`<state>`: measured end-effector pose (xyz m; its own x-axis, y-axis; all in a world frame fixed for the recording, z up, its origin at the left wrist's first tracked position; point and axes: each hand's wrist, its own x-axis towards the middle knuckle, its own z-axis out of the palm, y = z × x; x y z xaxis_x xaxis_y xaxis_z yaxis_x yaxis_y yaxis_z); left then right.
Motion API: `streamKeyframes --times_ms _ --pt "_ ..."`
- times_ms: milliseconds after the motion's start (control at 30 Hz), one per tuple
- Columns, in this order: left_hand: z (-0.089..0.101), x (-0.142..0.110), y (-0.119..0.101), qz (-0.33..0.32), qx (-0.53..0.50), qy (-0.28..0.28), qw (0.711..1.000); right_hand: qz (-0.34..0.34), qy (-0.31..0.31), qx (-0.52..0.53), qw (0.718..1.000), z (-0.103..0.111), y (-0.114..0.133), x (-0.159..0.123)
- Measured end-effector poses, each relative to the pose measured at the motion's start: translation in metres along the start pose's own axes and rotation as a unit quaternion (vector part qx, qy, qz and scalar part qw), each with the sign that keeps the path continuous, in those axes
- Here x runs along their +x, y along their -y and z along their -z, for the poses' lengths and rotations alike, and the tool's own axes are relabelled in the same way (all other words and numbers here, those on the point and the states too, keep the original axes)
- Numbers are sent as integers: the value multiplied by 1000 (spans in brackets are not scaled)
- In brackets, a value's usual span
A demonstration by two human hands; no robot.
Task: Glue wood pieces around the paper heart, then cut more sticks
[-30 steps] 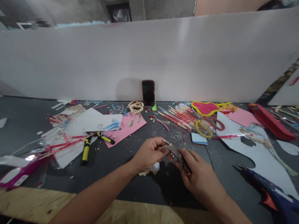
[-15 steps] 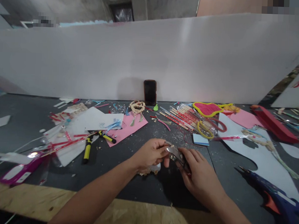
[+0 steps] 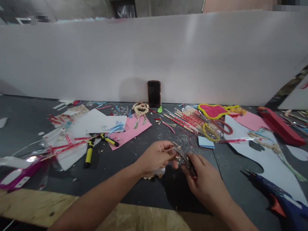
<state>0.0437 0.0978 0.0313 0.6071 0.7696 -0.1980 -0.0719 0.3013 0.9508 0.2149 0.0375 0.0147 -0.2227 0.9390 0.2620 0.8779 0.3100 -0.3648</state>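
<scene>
My two hands meet low in the middle of a dark craft table point(image 3: 24, 124). My right hand point(image 3: 204, 183) is closed around small metal pliers point(image 3: 184, 157) with red on the handle, the jaws pointing up and left. My left hand point(image 3: 156, 156) pinches a small piece at the pliers' tip; I cannot make out what the piece is. A small white and beige beaded lump point(image 3: 155, 173) lies on the table just under my left hand.
Yellow-handled pliers point(image 3: 89, 153), white and pink paper sheets point(image 3: 129, 129) and red strips lie at left. A phone point(image 3: 154, 93) leans on the white partition. Sticks, a yellow loop point(image 3: 209, 132), a pink fan shape and a blue glue gun point(image 3: 279, 197) lie at right.
My hands stay together with the pliers. The pliers' tip has tilted slightly upward, and my left thumb has shifted a little at the tip.
</scene>
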Motion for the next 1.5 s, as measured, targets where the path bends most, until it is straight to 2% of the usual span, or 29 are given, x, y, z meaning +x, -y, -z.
streamKeyframes --times_ms 100,167,400,533,667,800,967,1033,1200,1333,1400,1500 --pt "-6 2 1 -74 68 -84 991 -12 -1 4 1000 0 -1 2" --pt "-8 2 2 -100 93 -114 984 -6 0 17 1000 1 -2 3" --pt "-4 5 11 -104 81 -133 982 -5 55 93 994 7 -10 0" --pt "-4 8 11 -84 67 -144 984 -7 74 67 995 6 -14 1" --pt "-4 6 9 -98 82 -147 981 -6 67 38 997 2 -13 3" --pt "1 2 7 -72 34 -100 992 15 50 27 998 2 -9 3" --pt "9 -2 -3 0 -75 15 997 33 26 20 999 4 -8 3" --pt "11 -5 -9 18 -99 46 994 42 13 21 999 3 -7 2" --pt "11 -10 -16 27 -105 55 993 44 3 41 998 -1 -5 -2" --pt "6 -5 -10 1 -39 -2 999 9 25 16 1000 -1 -5 -2" --pt "2 -1 -4 -55 29 -64 996 -15 31 -7 999 -2 -7 0" --pt "-4 3 2 -142 117 -133 974 -19 25 -26 999 -3 -9 3"
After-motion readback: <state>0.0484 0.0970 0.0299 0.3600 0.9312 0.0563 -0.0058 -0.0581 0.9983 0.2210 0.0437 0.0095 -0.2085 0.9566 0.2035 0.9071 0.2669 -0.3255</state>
